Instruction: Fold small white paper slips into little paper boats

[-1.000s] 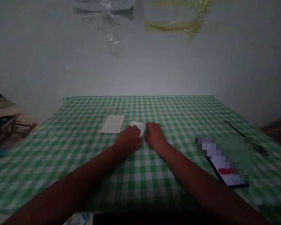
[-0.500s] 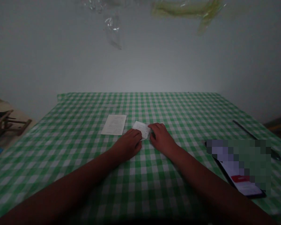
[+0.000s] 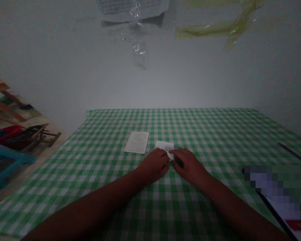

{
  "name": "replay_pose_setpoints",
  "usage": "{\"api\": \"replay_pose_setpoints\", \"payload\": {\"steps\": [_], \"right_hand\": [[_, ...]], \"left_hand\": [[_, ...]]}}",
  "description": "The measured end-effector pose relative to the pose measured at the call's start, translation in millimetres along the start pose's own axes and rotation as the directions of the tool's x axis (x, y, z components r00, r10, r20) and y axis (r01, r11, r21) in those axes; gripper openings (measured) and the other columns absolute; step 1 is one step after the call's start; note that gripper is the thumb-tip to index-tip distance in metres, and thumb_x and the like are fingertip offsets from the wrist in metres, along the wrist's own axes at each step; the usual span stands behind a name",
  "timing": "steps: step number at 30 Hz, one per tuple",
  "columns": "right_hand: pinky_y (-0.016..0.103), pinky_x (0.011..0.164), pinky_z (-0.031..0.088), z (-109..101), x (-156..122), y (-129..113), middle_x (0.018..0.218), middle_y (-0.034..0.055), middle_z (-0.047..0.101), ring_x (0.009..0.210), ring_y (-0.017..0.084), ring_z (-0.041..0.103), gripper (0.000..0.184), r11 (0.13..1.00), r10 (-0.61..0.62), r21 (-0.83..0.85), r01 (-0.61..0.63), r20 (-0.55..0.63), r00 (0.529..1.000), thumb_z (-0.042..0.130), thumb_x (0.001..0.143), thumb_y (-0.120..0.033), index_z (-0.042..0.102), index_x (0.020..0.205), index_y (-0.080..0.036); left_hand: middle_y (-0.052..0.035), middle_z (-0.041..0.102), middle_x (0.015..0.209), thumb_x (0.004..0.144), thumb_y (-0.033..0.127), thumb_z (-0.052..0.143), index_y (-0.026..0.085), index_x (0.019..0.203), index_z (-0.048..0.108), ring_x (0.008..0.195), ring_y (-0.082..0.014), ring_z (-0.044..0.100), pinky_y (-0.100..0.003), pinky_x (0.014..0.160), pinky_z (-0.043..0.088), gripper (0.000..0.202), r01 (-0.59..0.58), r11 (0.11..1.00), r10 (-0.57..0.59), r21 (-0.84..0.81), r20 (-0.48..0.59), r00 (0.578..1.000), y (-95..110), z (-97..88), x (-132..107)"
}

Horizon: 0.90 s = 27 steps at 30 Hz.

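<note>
Hands (image 3: 173, 165) on folded slip (image 3: 165, 146) — paper sheet (image 3: 136, 142) just left.

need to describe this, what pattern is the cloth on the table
Green and white checks on the tablecloth, seen in the head view.

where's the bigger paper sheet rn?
Head view: the sheet lies flat mid-table on the green checked cloth, just left of the small paper that the left hand and right hand touch.

Hands close on small paper (image 3: 165, 146)
Left hand (image 3: 153, 165) and right hand (image 3: 190, 166) now meet at its near edge; before, they flanked it.
</note>
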State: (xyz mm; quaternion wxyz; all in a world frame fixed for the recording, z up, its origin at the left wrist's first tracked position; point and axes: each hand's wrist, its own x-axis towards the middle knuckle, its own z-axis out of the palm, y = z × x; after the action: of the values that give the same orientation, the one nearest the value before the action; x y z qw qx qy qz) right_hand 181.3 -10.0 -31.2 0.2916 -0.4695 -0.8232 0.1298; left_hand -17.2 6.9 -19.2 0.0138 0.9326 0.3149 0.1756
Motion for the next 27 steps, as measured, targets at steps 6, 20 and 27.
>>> {"api": "replay_pose_setpoints", "payload": {"steps": [6, 20, 27], "right_hand": [[0.043, 0.088, 0.047, -3, 0, 0, 0.098, 0.0071, 0.067, 0.094, 0.022, 0.059, 0.033, 0.997, -0.018, 0.075, 0.016, 0.015, 1.000, 0.054, 0.088, -0.012, 0.063, 0.119, -0.020], [0.035, 0.079, 0.046, -12, 5, -4, 0.082, 0.0037, 0.068, 0.084, 0.020, 0.059, 0.016, 0.999, -0.013, 0.046, 0.011, 0.037, 0.999, 0.060, 0.089, -0.015, 0.073, 0.094, -0.022], [0.033, 0.080, 0.046, -16, 7, -9, 0.092, 0.0010, 0.075, 0.084, 0.017, 0.064, 0.018, 0.991, 0.000, 0.133, -0.008, 0.062, 0.998, 0.058, 0.090, -0.014, 0.071, 0.096, -0.024]], "left_hand": [[-0.0076, 0.063, 0.099, 0.089, 0.017, 0.057, 0.014, 0.094, 0.062, 0.097, -0.0212, 0.057, -0.036, 0.092, 0.049, 0.007, 0.010, 0.996, -0.012, -0.088, -0.015, 1.000, 2, 0.6, -2], [-0.0094, 0.064, 0.104, 0.083, 0.018, 0.065, 0.016, 0.095, 0.059, 0.100, -0.0234, 0.058, -0.039, 0.091, 0.051, 0.013, 0.127, 0.978, -0.135, -0.166, -0.035, 0.990, 2, -4.6, -8], [-0.0077, 0.065, 0.103, 0.087, 0.022, 0.062, 0.017, 0.098, 0.061, 0.101, -0.0227, 0.058, -0.039, 0.092, 0.049, 0.012, 0.095, 0.978, -0.089, -0.185, 0.041, 0.995, 6, -19.2, -12]]}}
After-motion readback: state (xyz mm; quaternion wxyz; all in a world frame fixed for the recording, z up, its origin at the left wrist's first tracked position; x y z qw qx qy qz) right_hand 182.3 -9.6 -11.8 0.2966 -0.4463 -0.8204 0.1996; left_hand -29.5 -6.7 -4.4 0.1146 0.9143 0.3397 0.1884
